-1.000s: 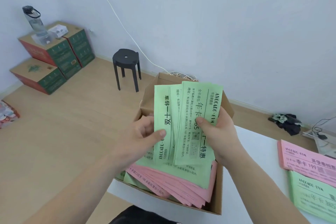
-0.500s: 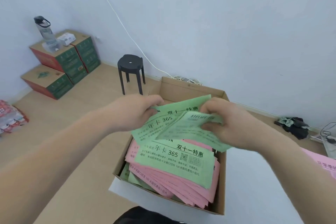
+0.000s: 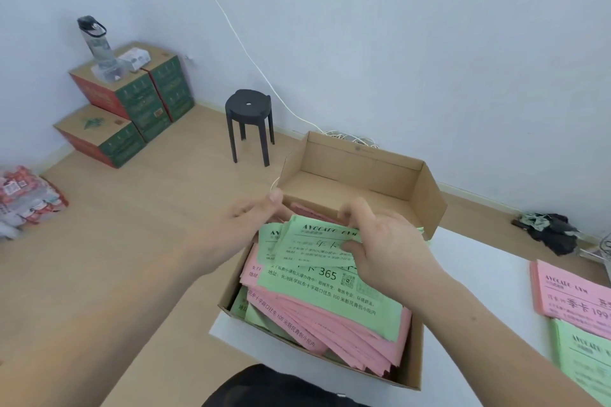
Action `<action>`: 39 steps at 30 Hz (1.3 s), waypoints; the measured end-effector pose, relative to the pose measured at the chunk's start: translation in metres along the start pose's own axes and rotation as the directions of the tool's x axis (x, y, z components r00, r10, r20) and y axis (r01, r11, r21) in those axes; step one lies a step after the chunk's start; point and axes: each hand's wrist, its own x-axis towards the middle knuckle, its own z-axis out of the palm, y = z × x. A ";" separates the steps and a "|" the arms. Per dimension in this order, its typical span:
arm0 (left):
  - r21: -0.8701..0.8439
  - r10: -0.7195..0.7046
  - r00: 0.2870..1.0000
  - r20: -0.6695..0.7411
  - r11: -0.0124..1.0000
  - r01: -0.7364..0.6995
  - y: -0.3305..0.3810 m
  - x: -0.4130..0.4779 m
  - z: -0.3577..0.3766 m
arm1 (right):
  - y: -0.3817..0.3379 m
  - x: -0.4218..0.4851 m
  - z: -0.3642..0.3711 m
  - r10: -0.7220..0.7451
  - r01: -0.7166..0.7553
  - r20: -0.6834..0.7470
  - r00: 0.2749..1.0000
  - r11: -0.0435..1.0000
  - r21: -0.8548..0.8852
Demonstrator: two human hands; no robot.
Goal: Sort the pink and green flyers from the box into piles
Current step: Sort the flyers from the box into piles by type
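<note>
Left hand point(image 3: 251, 225) and right hand point(image 3: 390, 241), fingers point(image 3: 358, 210) curled, grip the green flyers point(image 3: 310, 243) at opposite ends above the box point(image 3: 426, 195). Sheets judged light, limp, slippery: pinch short edges firmly.

1. The box point(image 3: 426, 195) sits at the surface's point(image 3: 496, 274) left end, with flyers point(image 3: 330, 307) heaped inside it.
2. At the surface's right edge, a far pile point(image 3: 575, 294) lies just behind a near pile point(image 3: 585, 360).
3. A stool point(image 3: 249, 116) stands on the floor point(image 3: 132, 225) behind the box.

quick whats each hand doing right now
Left hand: grips the left end of the green flyers.
Right hand: grips the same green flyers at their right end, thumb on top.
</note>
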 end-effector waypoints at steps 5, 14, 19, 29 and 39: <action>-0.137 -0.011 0.999 -0.038 0.991 0.006 -0.021 -0.016 0.032 | -0.007 0.009 0.008 0.012 -0.012 -0.006 1.000 0.999 -0.047; -0.345 -0.048 0.986 -0.160 0.938 -0.010 -0.040 -0.019 0.041 | 0.042 -0.014 -0.001 0.386 -0.367 -0.024 0.922 0.893 0.261; -0.390 -0.105 0.984 -0.145 0.920 0.041 -0.042 -0.021 0.041 | 0.055 -0.032 0.030 0.438 -0.286 0.169 0.883 0.215 0.934; -0.226 0.017 0.987 -0.161 0.973 -0.054 -0.030 -0.020 0.054 | 0.033 -0.038 0.062 0.505 -0.230 0.077 0.859 0.248 0.941; 0.207 -0.086 0.906 -0.415 0.960 0.187 -0.030 -0.009 0.015 | 0.055 -0.059 0.012 0.523 -0.126 -0.016 0.852 0.236 0.963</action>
